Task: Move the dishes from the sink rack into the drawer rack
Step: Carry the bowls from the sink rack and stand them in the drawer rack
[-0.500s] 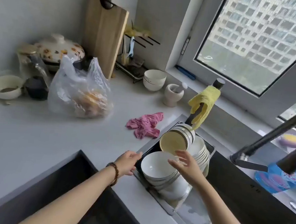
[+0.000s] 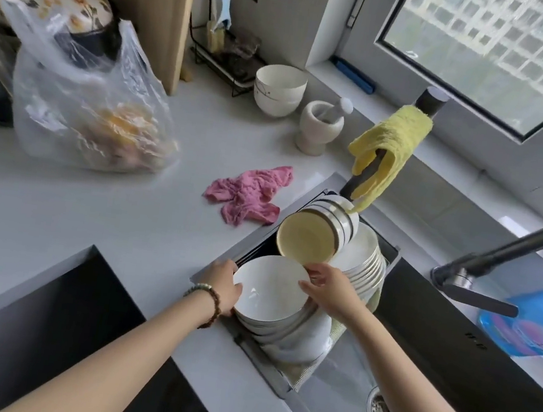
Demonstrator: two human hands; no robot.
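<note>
A pale grey countertop [image 2: 65, 213] is being occupied by a crumpled pink cloth [image 2: 247, 195] beside the sink's edge and a filled clear plastic bag [image 2: 86, 105] further left. Near the back wall, a white bowl [image 2: 279, 89] and a stone mortar with pestle [image 2: 320, 126] are being carried side by side, with a wooden cutting board [image 2: 161, 11] being propped upright behind the bag.

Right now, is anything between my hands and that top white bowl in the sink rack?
Nothing visible: the left hand and right hand already touch the top white bowl's rim on opposite sides.

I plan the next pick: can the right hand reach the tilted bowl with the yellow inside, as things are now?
Probably yes. The right hand is at the white bowl's far rim, just below the yellow-inside bowl, and nothing lies between them.
</note>
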